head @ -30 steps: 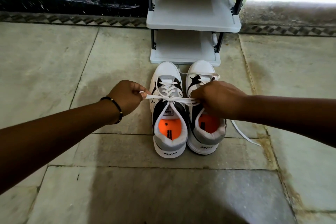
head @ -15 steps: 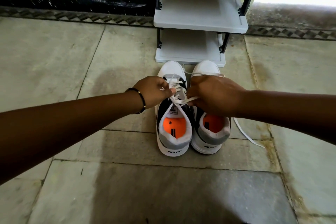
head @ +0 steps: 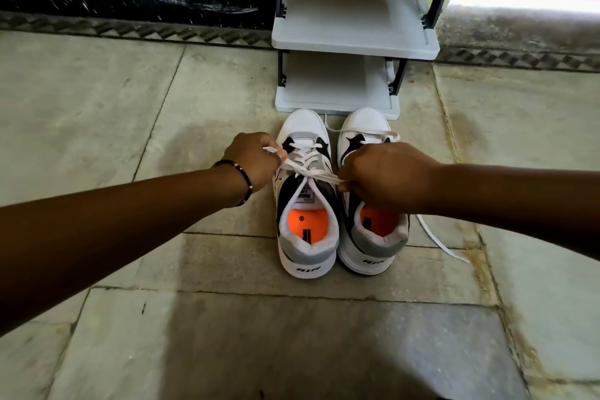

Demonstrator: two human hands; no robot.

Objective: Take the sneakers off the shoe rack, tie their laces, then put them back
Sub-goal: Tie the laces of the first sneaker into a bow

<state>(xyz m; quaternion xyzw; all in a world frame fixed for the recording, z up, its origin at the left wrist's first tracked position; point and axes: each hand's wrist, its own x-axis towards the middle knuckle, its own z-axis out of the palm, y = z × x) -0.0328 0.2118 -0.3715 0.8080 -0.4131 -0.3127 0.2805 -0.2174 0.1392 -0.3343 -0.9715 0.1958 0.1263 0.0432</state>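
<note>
Writing: "AIR" on both sneakers' heels, tongue label unreadable | Grip: your left hand (head: 256,161) and right hand (head: 386,177) each pinch closed on an end of the left sneaker's (head: 306,201) lace (head: 305,170), mid-frame | Hidden: right sneaker (head: 373,230) partly behind your right hand; shoe rack (head: 354,42) cut off at top.

Smooth matt plastic shoe rack (head: 354,13); rough, stained stone floor (head: 97,101).
</note>
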